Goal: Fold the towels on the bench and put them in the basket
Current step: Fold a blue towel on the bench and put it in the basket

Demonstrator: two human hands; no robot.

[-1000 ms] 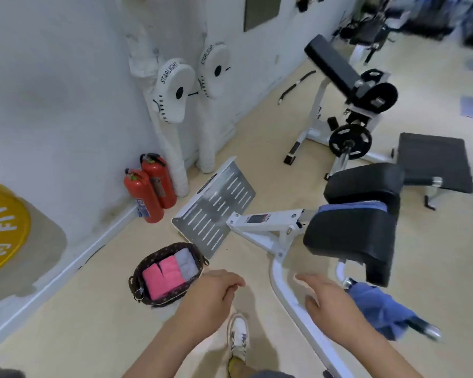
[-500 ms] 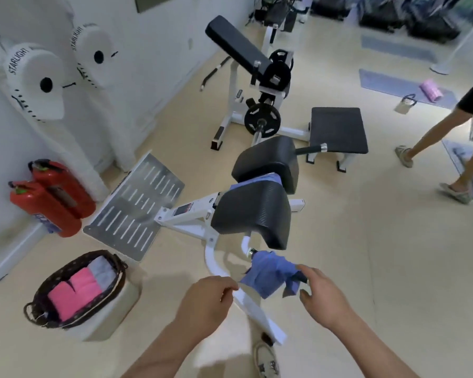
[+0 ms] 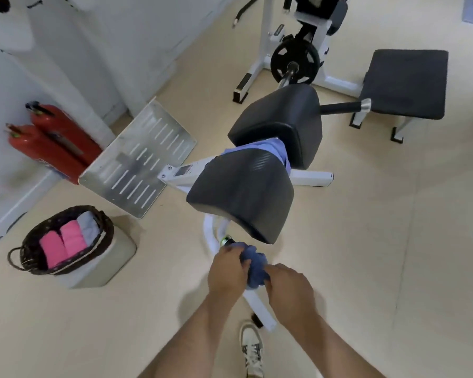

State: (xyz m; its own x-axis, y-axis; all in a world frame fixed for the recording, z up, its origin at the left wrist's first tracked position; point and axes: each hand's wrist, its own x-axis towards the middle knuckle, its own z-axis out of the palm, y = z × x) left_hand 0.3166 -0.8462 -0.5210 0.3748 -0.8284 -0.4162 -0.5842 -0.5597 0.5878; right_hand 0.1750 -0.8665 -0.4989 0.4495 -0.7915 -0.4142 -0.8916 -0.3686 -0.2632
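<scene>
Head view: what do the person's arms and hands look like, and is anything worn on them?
The left hand and right hand are bare: no gloves, rings or watch show. The left forearm and right forearm are uncovered down to the frame edge, with no sleeve in view. Between them shows one white sneaker.

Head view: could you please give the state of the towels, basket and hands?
Blue towel: bunched, in both hands.
Second blue towel: tucked between bench pads.
Basket: holds folded pink and grey towels.
Left hand: grips blue towel.
Right hand: grips blue towel.
</scene>
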